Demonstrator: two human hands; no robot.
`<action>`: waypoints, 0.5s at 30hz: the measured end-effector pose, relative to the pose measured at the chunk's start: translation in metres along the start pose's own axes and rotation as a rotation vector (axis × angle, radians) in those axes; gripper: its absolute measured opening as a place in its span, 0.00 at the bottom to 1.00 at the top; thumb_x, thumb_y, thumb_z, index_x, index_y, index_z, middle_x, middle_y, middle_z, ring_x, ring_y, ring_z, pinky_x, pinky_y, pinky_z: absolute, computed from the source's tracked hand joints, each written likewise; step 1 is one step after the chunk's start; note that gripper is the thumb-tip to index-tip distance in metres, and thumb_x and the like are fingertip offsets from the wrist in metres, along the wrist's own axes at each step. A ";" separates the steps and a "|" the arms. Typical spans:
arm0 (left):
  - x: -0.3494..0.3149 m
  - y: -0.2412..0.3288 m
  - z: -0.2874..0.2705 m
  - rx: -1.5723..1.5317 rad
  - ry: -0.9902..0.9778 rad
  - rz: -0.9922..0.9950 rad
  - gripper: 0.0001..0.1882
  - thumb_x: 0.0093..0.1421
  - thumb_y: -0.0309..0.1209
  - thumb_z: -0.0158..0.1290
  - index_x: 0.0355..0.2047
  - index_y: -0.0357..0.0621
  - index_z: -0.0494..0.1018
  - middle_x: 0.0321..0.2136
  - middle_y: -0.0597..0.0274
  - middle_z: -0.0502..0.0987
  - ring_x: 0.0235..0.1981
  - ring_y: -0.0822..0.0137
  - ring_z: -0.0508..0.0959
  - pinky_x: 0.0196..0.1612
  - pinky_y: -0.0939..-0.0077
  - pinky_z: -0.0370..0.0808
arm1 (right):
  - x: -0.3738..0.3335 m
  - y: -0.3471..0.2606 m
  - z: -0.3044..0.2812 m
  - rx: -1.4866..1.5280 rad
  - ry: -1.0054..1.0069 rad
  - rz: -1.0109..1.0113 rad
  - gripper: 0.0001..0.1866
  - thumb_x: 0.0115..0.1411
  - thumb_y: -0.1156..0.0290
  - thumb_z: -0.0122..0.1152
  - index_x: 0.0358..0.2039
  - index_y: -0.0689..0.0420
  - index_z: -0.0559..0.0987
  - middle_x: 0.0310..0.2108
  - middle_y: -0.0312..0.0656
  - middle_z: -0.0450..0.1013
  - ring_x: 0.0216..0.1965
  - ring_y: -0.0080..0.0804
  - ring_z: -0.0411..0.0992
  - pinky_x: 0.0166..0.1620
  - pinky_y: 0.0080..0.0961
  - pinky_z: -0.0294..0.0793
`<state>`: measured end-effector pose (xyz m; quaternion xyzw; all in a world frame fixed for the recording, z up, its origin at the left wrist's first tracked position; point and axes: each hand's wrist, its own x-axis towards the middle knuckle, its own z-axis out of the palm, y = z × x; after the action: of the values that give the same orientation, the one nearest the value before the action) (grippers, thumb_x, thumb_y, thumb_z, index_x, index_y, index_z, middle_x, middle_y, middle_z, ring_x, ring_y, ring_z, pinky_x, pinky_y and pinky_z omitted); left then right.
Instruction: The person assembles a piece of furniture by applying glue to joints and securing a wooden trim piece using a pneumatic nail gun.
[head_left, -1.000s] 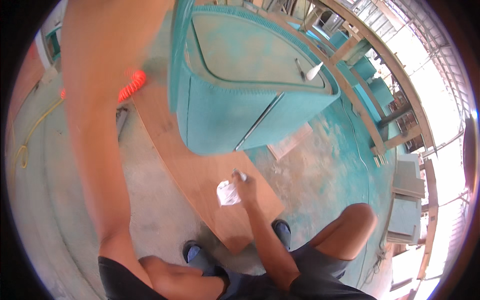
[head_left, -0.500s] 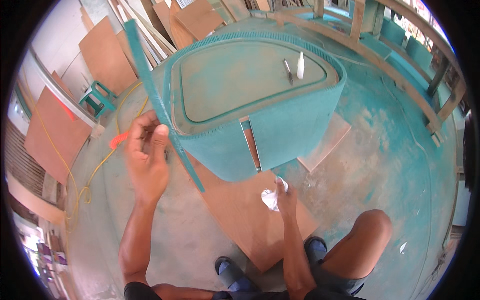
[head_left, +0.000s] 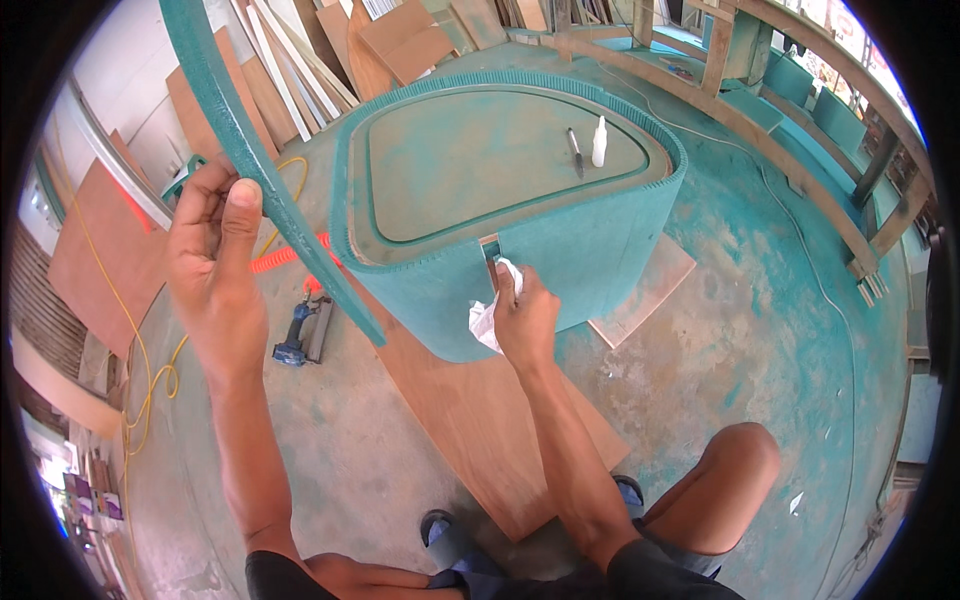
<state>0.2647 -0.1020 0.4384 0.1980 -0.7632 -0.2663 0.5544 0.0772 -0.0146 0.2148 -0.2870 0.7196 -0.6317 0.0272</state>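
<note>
A long thin teal strip (head_left: 262,185), slightly bowed, is pinched between the thumb and fingers of my left hand (head_left: 222,250), raised at the left. In front of me stands a teal curved-sided wooden piece (head_left: 590,255) with a ribbed rim and a recessed top panel (head_left: 480,165). My right hand (head_left: 528,318) grips a crumpled white cloth or tissue (head_left: 486,322) against the narrow upright slot (head_left: 491,262) in its near side; the slot's lower part is hidden by the hand. On the top panel lie a dark pen (head_left: 575,153) and a white nozzle bottle (head_left: 599,143).
A brown board (head_left: 480,430) lies on the floor under the piece. At its left are a blue-black air nailer (head_left: 302,332) and an orange coiled hose (head_left: 280,258). Wood sheets (head_left: 400,45) lean at the back; a wooden frame (head_left: 780,125) stands at the right.
My right hand has moved up from below the piece, bringing the white cloth to the slot. The left hand and teal strip have shifted left and up, uncovering the air nailer.
</note>
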 end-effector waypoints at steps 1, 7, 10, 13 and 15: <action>0.000 0.001 -0.001 -0.001 0.010 0.002 0.16 0.73 0.35 0.53 0.54 0.36 0.74 0.43 0.65 0.78 0.47 0.76 0.74 0.56 0.77 0.69 | -0.001 0.001 0.003 -0.010 0.004 -0.006 0.20 0.73 0.62 0.56 0.30 0.67 0.77 0.19 0.53 0.74 0.19 0.39 0.74 0.26 0.35 0.71; -0.001 -0.002 -0.009 -0.021 0.013 0.021 0.13 0.72 0.33 0.54 0.50 0.37 0.76 0.42 0.65 0.78 0.47 0.75 0.75 0.55 0.76 0.72 | 0.003 0.007 0.015 -0.039 0.040 -0.037 0.20 0.73 0.63 0.56 0.28 0.67 0.76 0.19 0.56 0.75 0.20 0.46 0.77 0.25 0.37 0.72; 0.000 -0.004 -0.012 -0.024 0.005 0.014 0.13 0.72 0.33 0.54 0.50 0.37 0.76 0.42 0.65 0.78 0.47 0.75 0.75 0.55 0.76 0.72 | 0.003 0.008 0.016 -0.060 0.039 -0.030 0.20 0.73 0.63 0.56 0.29 0.68 0.76 0.19 0.56 0.75 0.20 0.48 0.78 0.26 0.37 0.72; 0.000 -0.005 -0.014 -0.030 0.018 0.020 0.13 0.72 0.33 0.54 0.51 0.37 0.75 0.42 0.65 0.78 0.47 0.75 0.75 0.55 0.77 0.72 | 0.003 0.008 0.016 -0.070 0.038 -0.022 0.20 0.73 0.63 0.56 0.29 0.68 0.77 0.19 0.56 0.75 0.21 0.49 0.78 0.26 0.38 0.72; 0.001 -0.006 -0.017 -0.037 0.021 0.024 0.13 0.72 0.33 0.54 0.51 0.37 0.75 0.43 0.65 0.78 0.47 0.75 0.75 0.55 0.77 0.72 | 0.004 0.007 0.016 -0.096 0.034 -0.018 0.20 0.73 0.63 0.55 0.29 0.68 0.77 0.20 0.57 0.75 0.21 0.51 0.78 0.26 0.39 0.73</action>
<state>0.2806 -0.1101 0.4396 0.1814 -0.7547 -0.2715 0.5690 0.0779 -0.0308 0.2069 -0.2837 0.7468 -0.6014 -0.0046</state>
